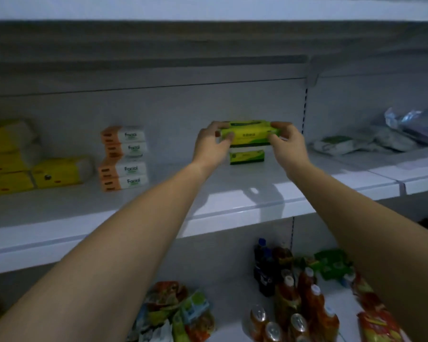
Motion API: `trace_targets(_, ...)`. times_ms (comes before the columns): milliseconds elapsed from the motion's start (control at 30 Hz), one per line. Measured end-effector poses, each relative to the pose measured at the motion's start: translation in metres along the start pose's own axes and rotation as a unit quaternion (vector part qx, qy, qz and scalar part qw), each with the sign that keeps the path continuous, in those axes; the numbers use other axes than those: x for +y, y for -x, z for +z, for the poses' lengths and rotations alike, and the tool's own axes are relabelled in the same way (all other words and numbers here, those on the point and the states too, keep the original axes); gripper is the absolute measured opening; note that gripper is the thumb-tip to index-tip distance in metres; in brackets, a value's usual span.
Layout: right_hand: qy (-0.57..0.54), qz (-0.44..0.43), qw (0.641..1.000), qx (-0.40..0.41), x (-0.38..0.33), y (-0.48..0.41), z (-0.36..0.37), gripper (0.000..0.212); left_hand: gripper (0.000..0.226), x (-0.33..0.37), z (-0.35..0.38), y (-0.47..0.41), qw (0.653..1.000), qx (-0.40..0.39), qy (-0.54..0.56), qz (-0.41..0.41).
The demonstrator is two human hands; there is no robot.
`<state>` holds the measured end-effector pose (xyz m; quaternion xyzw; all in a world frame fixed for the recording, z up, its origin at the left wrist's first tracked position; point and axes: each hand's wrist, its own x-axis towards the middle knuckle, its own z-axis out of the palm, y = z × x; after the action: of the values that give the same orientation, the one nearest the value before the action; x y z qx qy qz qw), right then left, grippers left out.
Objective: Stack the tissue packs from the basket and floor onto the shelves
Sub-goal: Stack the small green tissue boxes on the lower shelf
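Holding the green tissue pack [248,137] by its two short ends, your left hand [211,141] and right hand [288,141] keep its long axis level, directly above another green pack [246,157] on the shelf [232,193], centre frame.

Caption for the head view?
Left hand and right hand grip a green tissue pack above a second green pack on the shelf.

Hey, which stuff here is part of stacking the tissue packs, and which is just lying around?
In the job: held green tissue pack, shelved green pack, Facial tissue stack, yellow packs, left hand, right hand, middle shelf.
Lying about: bottles, snack bags, crumpled plastic wrapping.
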<state>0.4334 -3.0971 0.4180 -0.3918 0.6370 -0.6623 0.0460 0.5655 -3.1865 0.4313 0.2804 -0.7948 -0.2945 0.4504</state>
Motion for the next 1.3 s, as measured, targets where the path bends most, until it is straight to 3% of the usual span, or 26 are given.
trace_targets(267,0.029,-0.017,0.998,0.053,0.049,-0.103,0.019,0.032,0.029,-0.038,0.060,-0.088,0.998,0.039,-0.019,0.034)
trace_targets(533,0.042,-0.028,0.998,0.037,0.073,-0.136,0.043,0.045,0.030,-0.064,0.082,-0.128,0.998,0.061,-0.012,0.026)
trace_targets(667,0.061,-0.021,0.998,0.018,0.078,-0.134,0.053,0.041,0.014,-0.068,0.084,-0.136,0.998,0.061,-0.014,-0.003)
trace_targets(767,0.112,-0.002,0.993,-0.033,0.077,-0.132,0.059,0.050,0.027,-0.069,0.084,-0.140,0.998,0.059,-0.032,0.001)
trace_targets(967,0.228,-0.036,0.966,-0.111,0.072,-0.127,0.063,0.055,0.048,-0.069,0.084,-0.137,0.999,-0.018,-0.023,-0.036)
trace_targets(1300,0.324,-0.081,0.930,-0.154,0.019,-0.048,0.056,0.057,0.060,-0.064,0.004,-0.059,0.972,-0.107,-0.190,-0.085)
